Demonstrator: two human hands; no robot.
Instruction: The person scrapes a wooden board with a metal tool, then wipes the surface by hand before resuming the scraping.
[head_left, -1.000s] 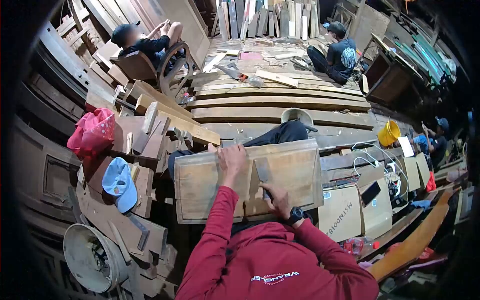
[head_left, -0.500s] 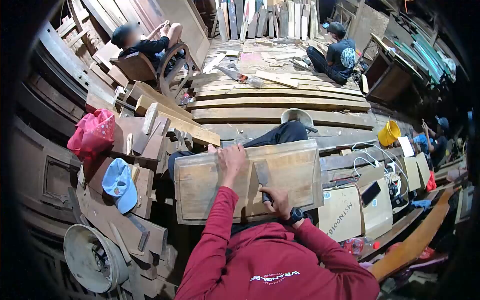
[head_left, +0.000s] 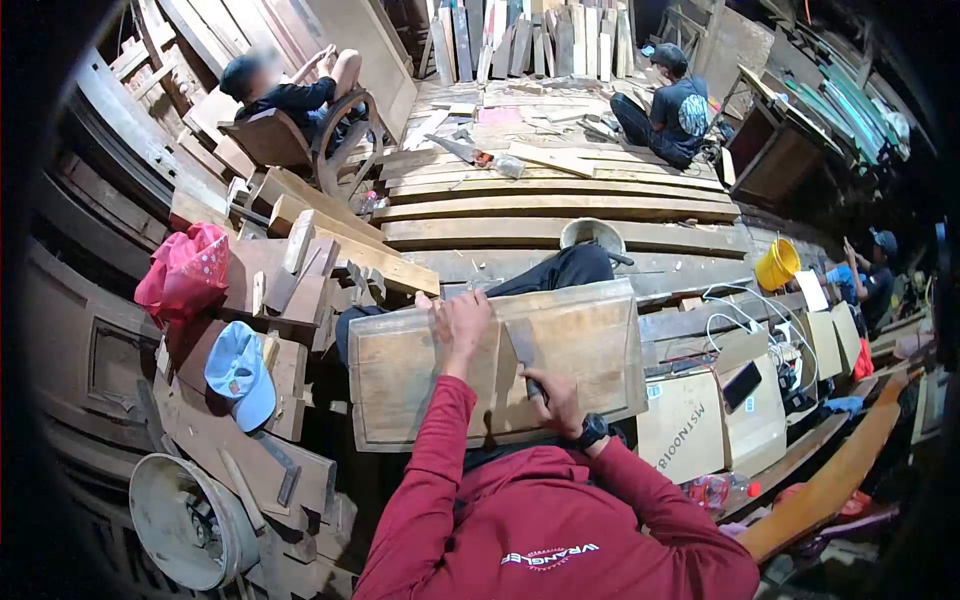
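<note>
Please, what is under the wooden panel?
Dark trousers show at the far edge of the wooden panel, apparently passing beneath it; whatever else lies directly under it is covered.

This is a woodworking shop with a rough floor of wooden planks. Long pale brown timber beams [head_left: 560,207] lie side by side across the middle, and a row of upright narrow wooden boards [head_left: 530,45] leans at the far edge. Wood scraps lie scattered on the floor around a hand saw with an orange-red handle [head_left: 452,149]. At the left edge stand dark brown panelled wooden doors [head_left: 105,350]. Stacked brown boards and blocks [head_left: 225,440] near them carry a dark metal square [head_left: 287,478]. A round, stained off-white bucket [head_left: 190,520] sits at the near left corner.
</note>
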